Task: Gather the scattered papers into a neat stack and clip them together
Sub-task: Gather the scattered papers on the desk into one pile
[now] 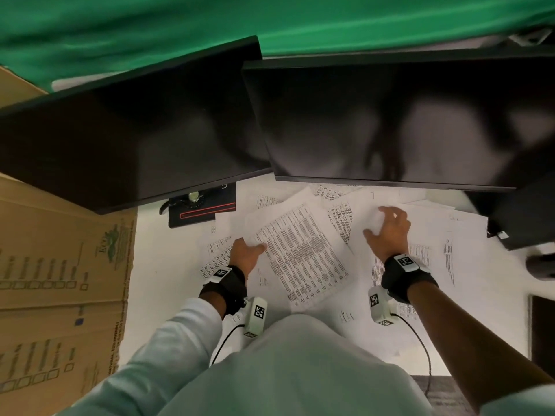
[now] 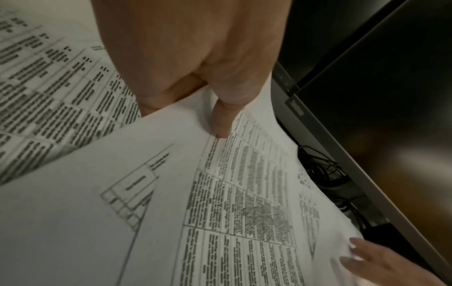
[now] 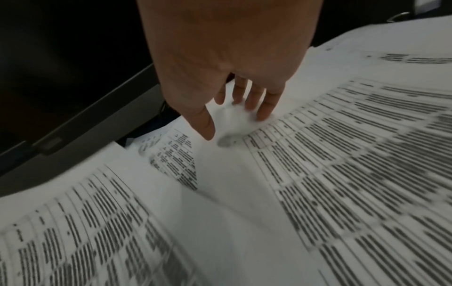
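Several printed sheets lie scattered and overlapping on the white desk (image 1: pixel 168 250). A densely printed sheet (image 1: pixel 303 253) lies tilted in the middle. My left hand (image 1: pixel 255 247) pinches its left edge: the thumb (image 2: pixel 220 123) lies on top of the printed sheet (image 2: pixel 244 203) and the fingers go out of sight beneath it. My right hand (image 1: pixel 378 223) is spread over the papers (image 1: pixel 426 217) on the right. Its fingertips (image 3: pixel 264 114) touch a mostly blank sheet (image 3: pixel 232 174) with straight fingers, and the right hand (image 3: pixel 232 122) holds nothing.
Two dark monitors (image 1: pixel 390 121) overhang the far papers, and a black stand base with a red stripe (image 1: pixel 204 210) sits at the back left. A cardboard box (image 1: pixel 60 265) lines the desk's left side. Dark objects (image 1: pixel 540 265) stand at the right edge.
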The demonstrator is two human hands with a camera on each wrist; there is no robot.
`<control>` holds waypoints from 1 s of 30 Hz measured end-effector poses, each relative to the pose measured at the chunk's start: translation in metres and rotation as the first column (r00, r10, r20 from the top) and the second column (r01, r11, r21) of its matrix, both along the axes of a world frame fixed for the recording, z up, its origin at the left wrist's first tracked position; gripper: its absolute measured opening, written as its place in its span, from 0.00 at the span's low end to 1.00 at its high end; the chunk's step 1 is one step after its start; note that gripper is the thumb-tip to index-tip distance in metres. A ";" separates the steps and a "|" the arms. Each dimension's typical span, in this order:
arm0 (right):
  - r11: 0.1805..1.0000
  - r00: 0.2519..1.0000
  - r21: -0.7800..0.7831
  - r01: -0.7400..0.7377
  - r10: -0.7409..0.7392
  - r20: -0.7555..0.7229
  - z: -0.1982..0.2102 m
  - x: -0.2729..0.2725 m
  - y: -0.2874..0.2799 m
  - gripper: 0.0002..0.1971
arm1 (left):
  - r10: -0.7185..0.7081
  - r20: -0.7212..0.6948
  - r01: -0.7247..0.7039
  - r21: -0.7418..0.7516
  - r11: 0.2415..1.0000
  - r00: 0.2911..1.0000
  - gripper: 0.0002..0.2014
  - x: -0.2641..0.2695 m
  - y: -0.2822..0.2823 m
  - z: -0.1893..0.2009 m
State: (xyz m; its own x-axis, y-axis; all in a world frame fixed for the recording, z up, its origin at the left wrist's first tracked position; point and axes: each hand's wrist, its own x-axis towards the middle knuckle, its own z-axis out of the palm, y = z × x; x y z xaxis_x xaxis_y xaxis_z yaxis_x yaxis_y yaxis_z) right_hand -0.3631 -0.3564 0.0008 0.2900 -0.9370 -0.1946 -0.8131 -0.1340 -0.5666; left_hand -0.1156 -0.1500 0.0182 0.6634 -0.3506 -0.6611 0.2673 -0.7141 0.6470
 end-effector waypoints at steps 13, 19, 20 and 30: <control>0.946 0.904 -0.027 -0.322 0.299 -0.306 0.008 0.015 -0.031 0.45 | -0.155 0.103 0.142 0.129 0.981 0.982 0.26 0.003 0.007 -0.005; 0.874 0.715 -0.041 -0.484 0.367 -0.595 0.030 -0.004 -0.052 0.29 | -0.235 0.281 0.212 0.110 0.971 0.931 0.25 0.010 0.004 -0.003; 0.867 0.734 -0.079 -0.492 0.364 -0.574 0.032 -0.006 -0.051 0.22 | -0.220 0.308 0.203 0.084 0.975 0.926 0.24 0.009 0.002 -0.002; 0.679 0.767 -0.368 -0.636 0.608 -0.204 0.052 0.002 -0.042 0.07 | -0.374 0.246 0.416 -0.146 0.898 0.894 0.25 -0.012 -0.017 0.009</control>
